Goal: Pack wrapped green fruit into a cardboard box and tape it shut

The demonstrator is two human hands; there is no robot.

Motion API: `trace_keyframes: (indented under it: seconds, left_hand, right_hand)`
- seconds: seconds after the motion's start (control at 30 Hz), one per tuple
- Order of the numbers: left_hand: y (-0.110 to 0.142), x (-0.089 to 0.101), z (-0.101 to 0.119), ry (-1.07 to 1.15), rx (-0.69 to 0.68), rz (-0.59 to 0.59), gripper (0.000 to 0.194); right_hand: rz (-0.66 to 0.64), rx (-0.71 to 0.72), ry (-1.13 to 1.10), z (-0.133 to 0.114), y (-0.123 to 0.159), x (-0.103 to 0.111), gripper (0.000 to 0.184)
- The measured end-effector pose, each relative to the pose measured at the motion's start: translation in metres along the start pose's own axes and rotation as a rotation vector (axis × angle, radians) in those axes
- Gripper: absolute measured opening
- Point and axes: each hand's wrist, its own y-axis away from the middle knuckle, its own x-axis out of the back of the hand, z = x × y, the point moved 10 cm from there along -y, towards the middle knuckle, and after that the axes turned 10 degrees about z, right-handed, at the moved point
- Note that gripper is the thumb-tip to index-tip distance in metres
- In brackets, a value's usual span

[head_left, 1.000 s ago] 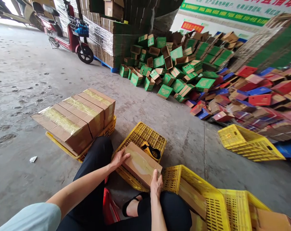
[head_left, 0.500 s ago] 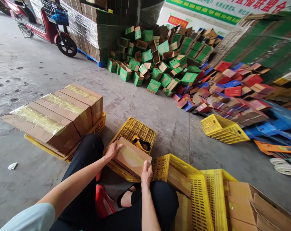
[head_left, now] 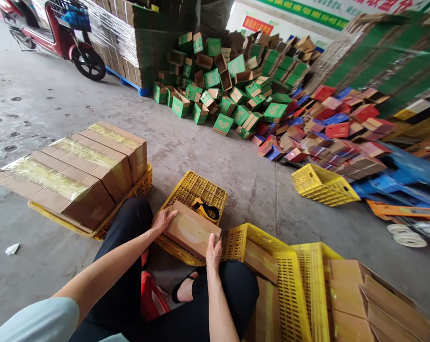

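Note:
A taped brown cardboard box (head_left: 190,231) lies across an upturned yellow crate (head_left: 197,183) in front of my knees. My left hand (head_left: 163,220) grips its left end, fingers over the top edge. At the opposite end, my right hand (head_left: 213,250) holds the box with the thumb on top; its other fingers are partly hidden. Just behind the box, a yellow-and-black tape dispenser (head_left: 205,209) rests on the crate.
Taped boxes (head_left: 83,166) fill a yellow crate to my left. On my right, a yellow crate (head_left: 293,289) contains taped boxes, beside another crate with folded cardboard (head_left: 364,299). Green boxes (head_left: 224,123) lie heaped ahead; a red scooter (head_left: 61,38) stands far left.
The view has shifted slightly, so the surroundings appear a little further left and up. Both hands keep their hold on the box, which stays on the crate.

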Motion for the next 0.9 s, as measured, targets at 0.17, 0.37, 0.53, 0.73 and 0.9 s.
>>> trace_keyframes:
  seconds: [0.17, 0.37, 0.53, 0.73, 0.9]
  left_hand:
    - [-0.001, -0.001, 0.005, 0.041, -0.062, -0.017, 0.056]
    - [0.001, 0.001, 0.012, 0.095, -0.081, -0.02, 0.055]
    - [-0.001, -0.001, 0.009, 0.131, -0.07, -0.029, 0.055]
    - [-0.006, -0.004, 0.002, 0.147, -0.078, -0.004, 0.054]
    - [-0.005, -0.006, -0.011, 0.068, 0.02, 0.079, 0.067]
  right_hand:
    - [0.052, 0.42, 0.225, -0.052, 0.017, 0.011, 0.1]
    - [-0.322, 0.708, 0.568, -0.074, 0.036, -0.011, 0.106]
    - [-0.54, 0.709, 0.671, -0.089, 0.03, -0.024, 0.125]
    - [-0.63, 0.661, 0.691, -0.095, 0.023, -0.033, 0.132]
    - [-0.611, 0.664, 0.695, -0.094, 0.024, -0.03, 0.127]
